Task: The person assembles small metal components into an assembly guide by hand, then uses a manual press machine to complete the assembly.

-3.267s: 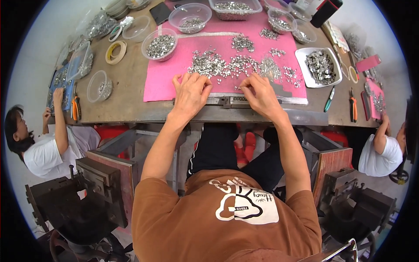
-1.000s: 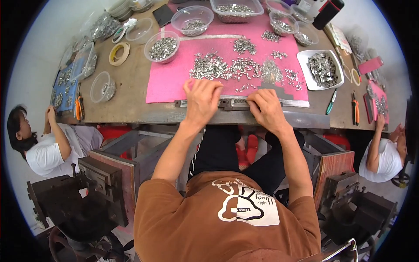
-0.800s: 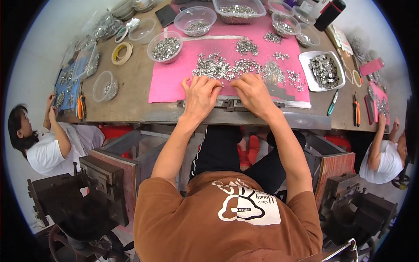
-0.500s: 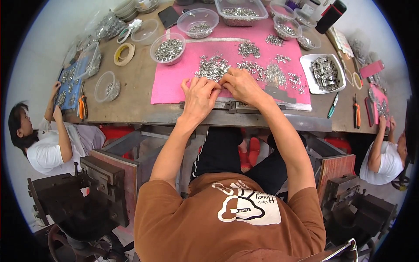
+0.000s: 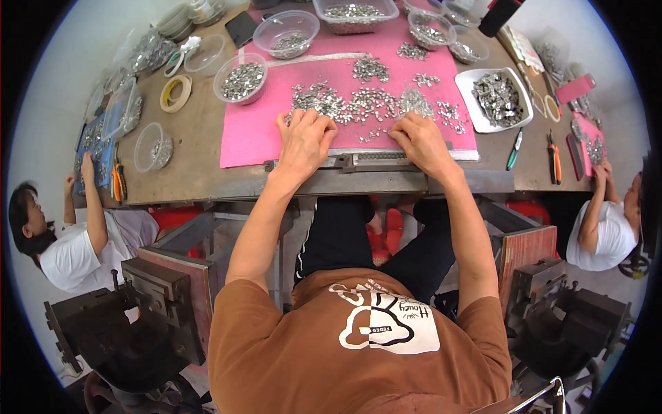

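My left hand (image 5: pixel 305 140) is at the near edge of a pile of small silvery metal pieces (image 5: pixel 318 99), fingers curled and thumb tucked in; whatever it pinches is hidden. My right hand (image 5: pixel 422 143) sits apart from it, thumb and fingers drawn together just below a heap of thin metal pins (image 5: pixel 415 103); I cannot make out anything between the fingertips. Between the hands, along the table's front edge, lies a narrow metal fixture (image 5: pixel 380 159) with a dark row of slots. A few loose pieces (image 5: pixel 373 134) are scattered on the pink mat (image 5: pixel 254 141) behind it.
Clear bowls (image 5: pixel 241 78) of metal parts stand at the mat's back and left. A white tray (image 5: pixel 463 86) of pieces is at right, near green-handled tweezers (image 5: pixel 514 150) and orange-handled pliers (image 5: pixel 554 157). A tape roll (image 5: pixel 166 101) lies left. Co-workers (image 5: pixel 76 238) sit on both sides.
My right hand has moved right, away from my left hand, uncovering the fixture and loose pieces between them. The whole view has shifted slightly.
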